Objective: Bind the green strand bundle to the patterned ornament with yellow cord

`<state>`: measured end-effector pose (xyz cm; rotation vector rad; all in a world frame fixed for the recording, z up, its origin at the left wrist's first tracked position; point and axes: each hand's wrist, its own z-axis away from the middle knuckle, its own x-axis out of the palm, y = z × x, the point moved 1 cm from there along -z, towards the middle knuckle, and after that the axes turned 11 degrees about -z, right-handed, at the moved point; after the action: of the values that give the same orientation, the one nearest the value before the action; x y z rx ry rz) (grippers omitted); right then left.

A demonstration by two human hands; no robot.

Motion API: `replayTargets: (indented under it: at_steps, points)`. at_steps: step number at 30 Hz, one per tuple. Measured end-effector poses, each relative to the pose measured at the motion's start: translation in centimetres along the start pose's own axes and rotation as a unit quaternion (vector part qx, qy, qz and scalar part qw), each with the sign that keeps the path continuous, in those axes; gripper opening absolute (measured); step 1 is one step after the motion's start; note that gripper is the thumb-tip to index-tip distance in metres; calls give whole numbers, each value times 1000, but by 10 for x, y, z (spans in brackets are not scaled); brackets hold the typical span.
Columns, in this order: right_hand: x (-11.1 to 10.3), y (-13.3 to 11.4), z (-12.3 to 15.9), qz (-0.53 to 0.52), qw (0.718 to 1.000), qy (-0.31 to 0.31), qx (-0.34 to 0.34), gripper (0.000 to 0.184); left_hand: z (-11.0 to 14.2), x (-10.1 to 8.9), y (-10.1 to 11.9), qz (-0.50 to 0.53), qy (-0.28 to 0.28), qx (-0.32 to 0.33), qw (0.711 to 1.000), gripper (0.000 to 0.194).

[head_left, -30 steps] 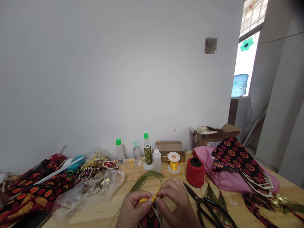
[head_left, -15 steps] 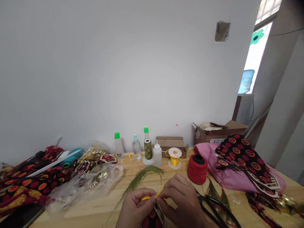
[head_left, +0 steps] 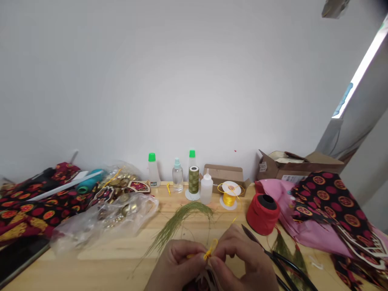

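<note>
Fingers (head_left: 198, 262) of left hand (head_left: 178, 267) and right hand (head_left: 250, 260) pinched together on yellow cord (head_left: 207, 254) — cord at about three o'clock from left hand, nine from right, neither clearly nearer. Loop's (head_left: 214, 243) long axis toward one o'clock; dark patterned piece (head_left: 206, 280) at six, partly hidden.

Beyond the hands (head_left: 178, 266), a plain pale grey wall (head_left: 169, 81) rose behind the wooden surface (head_left: 118, 262). Far to their right and higher, a narrow window strip (head_left: 366, 62) was very bright.
</note>
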<state>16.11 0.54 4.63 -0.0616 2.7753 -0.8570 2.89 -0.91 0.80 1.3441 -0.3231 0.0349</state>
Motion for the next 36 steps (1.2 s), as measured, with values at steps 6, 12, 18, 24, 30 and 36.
replayTargets:
  at_steps: [6, 12, 18, 24, 30, 36]
  points:
    - [1, 3, 2, 49, 999, -12, -15, 13, 1, -1, 4, -74, 79, 24, 994, 17]
    - [0, 15, 9, 24, 996, -35, 81, 12, 4, 1, 14, -175, 149, 82, 970, 12]
    - [8, 33, 23, -156, 932, -18, 325, 15, 6, 2, 14, -232, 176, 146, 945, 10]
    - [13, 33, 24, -259, 882, 13, 394, 19, 4, -1, 15, -272, 165, 156, 935, 10]
    - [13, 32, 23, -255, 881, 0, 399, 23, 3, -4, 16, -265, 133, 132, 946, 11]
    - [6, 23, 19, -95, 944, 2, 315, 14, 0, -4, 8, -149, 108, 45, 982, 16]
